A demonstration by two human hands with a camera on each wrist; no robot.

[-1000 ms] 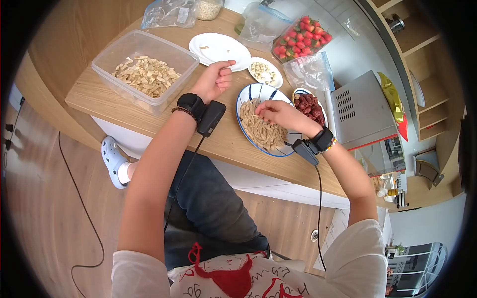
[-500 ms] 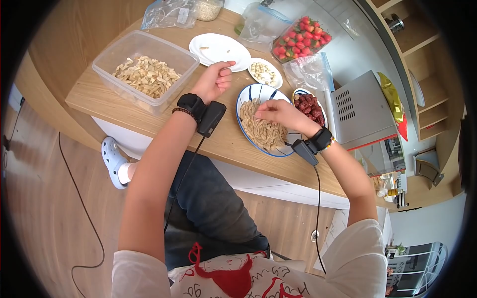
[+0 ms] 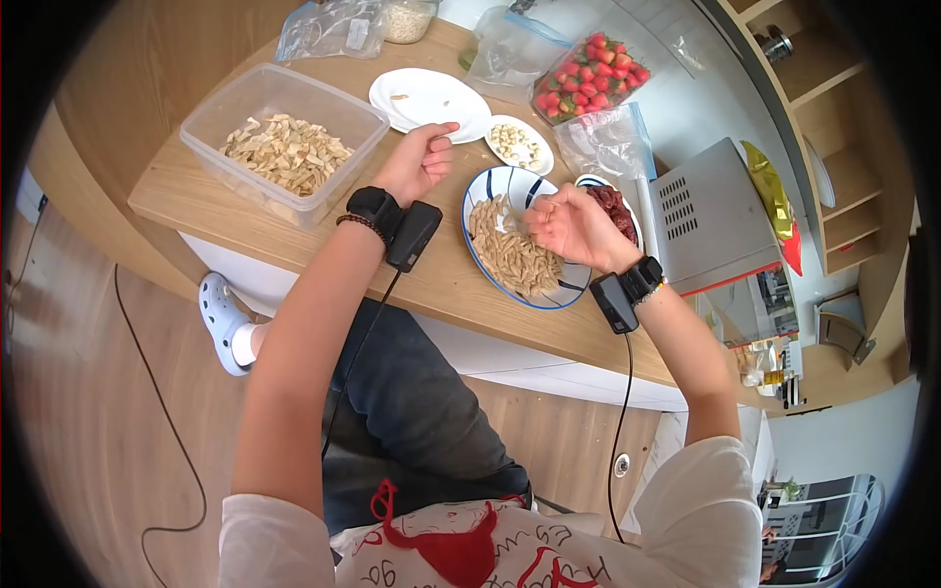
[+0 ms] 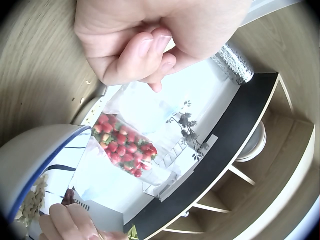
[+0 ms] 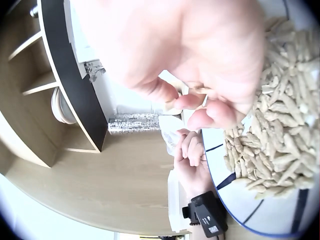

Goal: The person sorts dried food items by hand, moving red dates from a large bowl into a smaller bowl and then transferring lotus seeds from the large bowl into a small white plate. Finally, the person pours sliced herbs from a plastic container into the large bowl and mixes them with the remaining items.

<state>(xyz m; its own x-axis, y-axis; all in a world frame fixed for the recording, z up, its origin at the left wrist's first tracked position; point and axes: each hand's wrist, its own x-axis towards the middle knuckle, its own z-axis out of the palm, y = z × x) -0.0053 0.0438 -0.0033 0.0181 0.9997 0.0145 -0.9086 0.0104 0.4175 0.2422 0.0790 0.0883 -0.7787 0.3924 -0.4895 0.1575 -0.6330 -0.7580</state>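
Observation:
My right hand (image 3: 576,231) is over a white bowl with blue stripes (image 3: 477,176), palm turned up and fingers curled. In the bowl lies a heap of pale brown, spindle-shaped dried tubers (image 5: 280,135). The right wrist view shows a small dried tuber (image 5: 202,91) in the curled fingers. My left hand (image 3: 419,164) hovers by the near edge of the white plates (image 3: 431,93), its fingers loosely bent and nothing visible in them. Two small pieces lie on the top plate.
A clear plastic tub (image 3: 201,147) of pale dried slices stands at left. Beyond the bowl are a small dish of whitish seeds (image 3: 518,143), red dates (image 3: 613,208) partly behind my right hand, and boxed strawberries (image 3: 588,78). A grey appliance (image 3: 701,211) stands at right.
My right hand has come up from the heap and shifted slightly right, rolling its palm upward, and now covers part of the dates. The left hand stays in place.

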